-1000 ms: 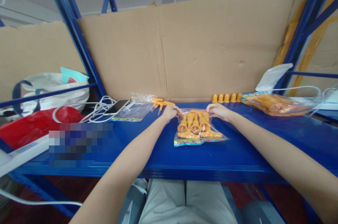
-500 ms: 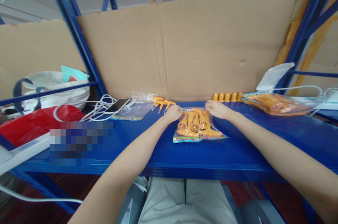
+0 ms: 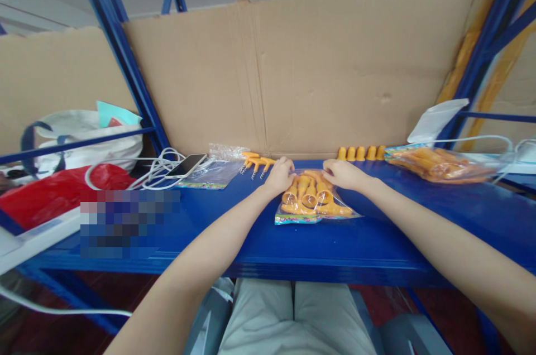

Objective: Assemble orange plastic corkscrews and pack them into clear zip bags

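Observation:
A clear plastic bag (image 3: 298,220) filled with orange plastic pieces lies flat on the blue shelf, its coloured printed strip toward me. Several pieces inside have round, open cup ends. At the bag's far left corner, my left hand (image 3: 281,177) is closed on the plastic with curled fingers. My right hand (image 3: 344,175) pinches the far right corner, its fingertips partly hidden. Just beyond my left hand lie several orange-handled corkscrews (image 3: 256,162) with metal spirals. Behind my right hand, several orange caps (image 3: 350,153) stand in a row.
Another bag of orange pieces (image 3: 439,164) lies at the right. To the left are an empty clear bag (image 3: 215,174), a phone (image 3: 187,166), white cables (image 3: 161,169) and a red bag (image 3: 62,193). A cardboard panel (image 3: 326,76) closes off the back, between blue posts.
My left hand has shifted slightly and turned, its fingers now more over the bag's corner. My right hand has moved slightly inward along the far edge. The bag stays in place.

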`<state>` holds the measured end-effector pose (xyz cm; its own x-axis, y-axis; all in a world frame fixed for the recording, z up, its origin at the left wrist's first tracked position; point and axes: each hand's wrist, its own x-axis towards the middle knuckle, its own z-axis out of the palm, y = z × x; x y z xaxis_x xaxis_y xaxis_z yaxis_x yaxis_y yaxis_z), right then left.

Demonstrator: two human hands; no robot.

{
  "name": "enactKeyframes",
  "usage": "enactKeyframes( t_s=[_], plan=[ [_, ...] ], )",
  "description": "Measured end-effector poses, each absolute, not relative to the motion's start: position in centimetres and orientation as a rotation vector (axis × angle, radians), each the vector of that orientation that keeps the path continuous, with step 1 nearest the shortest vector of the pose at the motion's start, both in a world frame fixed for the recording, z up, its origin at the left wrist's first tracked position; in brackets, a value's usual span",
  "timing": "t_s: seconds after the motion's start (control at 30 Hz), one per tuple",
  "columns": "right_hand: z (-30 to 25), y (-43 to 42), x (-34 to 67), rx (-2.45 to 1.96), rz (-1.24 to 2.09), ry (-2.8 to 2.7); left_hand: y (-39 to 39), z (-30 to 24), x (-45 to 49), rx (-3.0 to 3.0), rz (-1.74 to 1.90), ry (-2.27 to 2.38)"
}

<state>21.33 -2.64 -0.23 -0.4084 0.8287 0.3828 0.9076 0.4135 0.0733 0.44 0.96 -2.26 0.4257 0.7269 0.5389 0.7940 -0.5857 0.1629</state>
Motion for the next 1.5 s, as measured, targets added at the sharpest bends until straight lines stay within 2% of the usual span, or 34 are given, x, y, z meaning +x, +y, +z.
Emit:
enactKeyframes(
  t_s=[0.1, 0.2, 0.33, 0.63, 0.97, 1.23, 1.5],
  plan=[
    [-0.6, -2.4, 21.5, -1.376, -0.320, -2.387, 1.2, -2.4, 0.3, -2.667, -0.882, -1.201],
    [-0.8, -2.3, 21.5, -1.290, -0.333, -2.438, 1.1, -2.2, 0.2, -2.667, -0.714, -1.221],
    [-0.8, -2.2, 21.6, -1.303, -0.350, -2.503, 0.9, -1.6, 0.1, -2.643, -0.570, -1.244],
    [-0.8, -2.4, 21.3, -1.237, -0.372, -2.536, -0.9, -0.6, 1.6, -2.840, -0.538, -1.316],
    [-0.6, -3.1, 20.1, -1.360, -0.427, -2.520, -3.1, 0.8, 1.9, -2.866, -0.253, -1.377],
    [-0.9, -2.9, 19.7, -1.277, -0.257, -2.442, -2.6, 0.5, 2.2, -2.669, -0.236, -1.312],
    [-0.4, -3.3, 19.3, -1.216, -0.024, -2.307, -2.5, 0.8, 2.0, -2.656, -0.326, -1.493]
  ],
)
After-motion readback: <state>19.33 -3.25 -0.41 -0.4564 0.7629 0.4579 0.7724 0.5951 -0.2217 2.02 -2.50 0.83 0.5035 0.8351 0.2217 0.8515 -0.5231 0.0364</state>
